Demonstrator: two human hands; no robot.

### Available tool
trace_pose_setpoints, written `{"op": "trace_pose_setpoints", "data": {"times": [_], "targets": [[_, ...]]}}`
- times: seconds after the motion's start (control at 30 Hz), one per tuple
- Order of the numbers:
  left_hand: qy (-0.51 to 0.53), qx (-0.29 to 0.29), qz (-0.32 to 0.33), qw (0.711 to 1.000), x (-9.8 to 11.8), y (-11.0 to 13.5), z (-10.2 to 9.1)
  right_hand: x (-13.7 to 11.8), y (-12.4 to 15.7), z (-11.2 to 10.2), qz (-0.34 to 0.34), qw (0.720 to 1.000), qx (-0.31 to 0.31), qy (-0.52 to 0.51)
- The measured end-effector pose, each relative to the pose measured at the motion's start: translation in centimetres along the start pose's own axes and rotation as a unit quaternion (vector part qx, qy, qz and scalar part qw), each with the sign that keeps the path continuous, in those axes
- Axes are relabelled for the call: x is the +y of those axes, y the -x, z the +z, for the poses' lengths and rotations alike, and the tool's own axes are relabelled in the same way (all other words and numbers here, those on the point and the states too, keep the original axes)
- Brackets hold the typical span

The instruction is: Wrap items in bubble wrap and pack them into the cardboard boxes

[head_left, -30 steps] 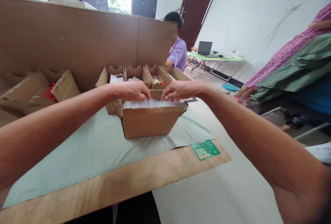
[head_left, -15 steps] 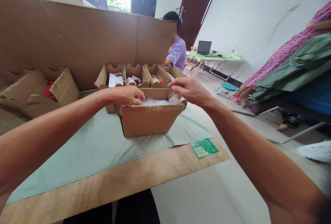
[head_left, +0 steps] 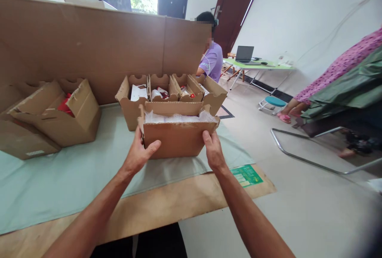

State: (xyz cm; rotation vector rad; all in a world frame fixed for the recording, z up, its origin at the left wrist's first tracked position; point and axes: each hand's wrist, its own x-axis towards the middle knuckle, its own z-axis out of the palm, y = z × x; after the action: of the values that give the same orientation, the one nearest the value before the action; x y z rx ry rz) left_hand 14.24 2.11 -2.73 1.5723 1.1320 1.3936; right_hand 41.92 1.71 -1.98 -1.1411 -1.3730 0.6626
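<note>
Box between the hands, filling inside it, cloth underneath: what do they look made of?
Box: matte brown cardboard, likely corrugated, from its ragged edges. Filling: translucent, shiny, likely plastic film, perhaps bubble wrap, from its crinkles. Cloth: matte pale-green fabric, from its soft creases; fibre unclear.

Carton [head_left: 179, 140] on cloth [head_left: 104, 158], plastic [head_left: 179, 118] in it; cloth on surface [head_left: 167, 204]; row of boxes [head_left: 162, 82] just bhd, other boxes [head_left: 68, 127] to L, cardboard panel [head_left: 104, 47] bhd those; label [head_left: 253, 174] nr R corner.
</note>
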Motion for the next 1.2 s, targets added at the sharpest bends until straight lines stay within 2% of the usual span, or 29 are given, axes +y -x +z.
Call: {"op": "trace_pose_setpoints", "data": {"times": [0.13, 0.27, 0.37, 0.47, 0.57, 0.63, 0.7, 0.77, 0.87, 0.93, 1.0, 1.07, 1.13, 1.2], "targets": [[0.031, 0.031, -0.023, 0.999, 0.5, 0.0, 2.1, 0.7, 0.6, 2.2, 0.022, 0.995, 0.095, -0.012], [0.013, 0.079, -0.039, 0.996, 1.4, 2.5, 1.4, -0.6, 3.0, 3.0, 0.035, 0.994, 0.108, -0.008], [-0.025, 0.127, -0.057, 0.99, 2.0, 6.2, -1.0, -2.9, 5.5, 4.6, 0.04, 0.996, 0.076, -0.013], [-0.086, 0.186, -0.099, 0.974, 2.6, 9.3, -4.9, -5.3, 7.0, 7.7, 0.021, 0.998, 0.005, -0.064], [-0.139, 0.246, -0.108, 0.953, 3.7, 9.5, -8.5, -7.1, 6.1, 11.1, 0.0, 0.993, -0.04, -0.114], [-0.127, 0.258, -0.072, 0.955, 4.9, 8.0, -9.5, -8.0, 4.7, 12.2, -0.006, 0.992, -0.022, -0.123], [-0.075, 0.237, -0.021, 0.968, 5.9, 6.5, -8.9, -8.6, 3.7, 12.0, -0.009, 0.992, 0.03, -0.12], [-0.02, 0.193, 0.014, 0.981, 6.6, 5.8, -7.2, -9.0, 3.9, 10.4, -0.021, 0.989, 0.086, -0.115], [0.002, 0.129, 0.025, 0.991, 6.5, 7.6, -4.3, -9.2, 6.6, 7.2, -0.031, 0.981, 0.156, -0.112], [0.003, 0.108, 0.0, 0.994, 5.8, 9.9, -3.6, -9.2, 8.7, 6.2, -0.004, 0.979, 0.18, -0.095], [0.0, 0.119, -0.042, 0.992, 5.2, 11.9, -4.7, -9.1, 9.7, 7.1, 0.017, 0.986, 0.146, -0.079], [-0.023, 0.17, -0.067, 0.983, 5.1, 12.6, -7.3, -9.2, 9.2, 9.8, 0.017, 0.994, 0.07, -0.08], [-0.063, 0.23, -0.053, 0.97, 5.6, 12.0, -10.2, -9.5, 7.3, 13.1, 0.003, 0.995, -0.002, -0.1], [-0.093, 0.268, -0.022, 0.959, 6.3, 11.0, -11.9, -9.7, 5.5, 15.4, -0.016, 0.992, -0.039, -0.119]]}}
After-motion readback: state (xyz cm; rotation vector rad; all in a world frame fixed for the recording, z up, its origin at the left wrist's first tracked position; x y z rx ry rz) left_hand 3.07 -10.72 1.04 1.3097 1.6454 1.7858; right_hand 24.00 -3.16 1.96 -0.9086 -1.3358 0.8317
